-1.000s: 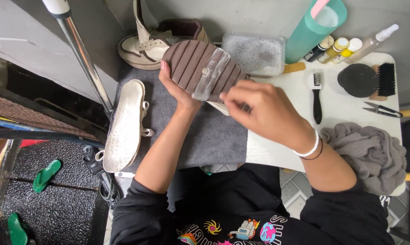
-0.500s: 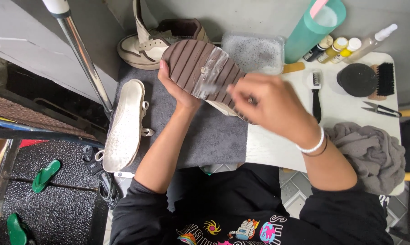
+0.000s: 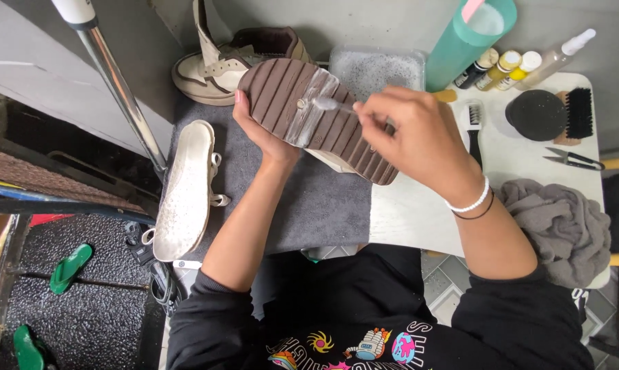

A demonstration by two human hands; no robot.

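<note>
Left hand (image 3: 265, 130) clamps the stiff, light shoe (image 3: 316, 120) sole-up by its edge, right hand (image 3: 412, 140) pinching a small brush (image 3: 330, 104) against the slick-looking wet ridges.

The right hand (image 3: 419, 137) has moved its small brush (image 3: 326, 104) up the sole (image 3: 309, 109).

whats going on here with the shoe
A person holds a shoe sole-up in the left hand, above a grey mat. The right hand holds a small clear-handled tool against the brown ribbed sole, beside a glossy patch there. The other shoe stands behind; an insole, brushes and scissors lie around.
</note>
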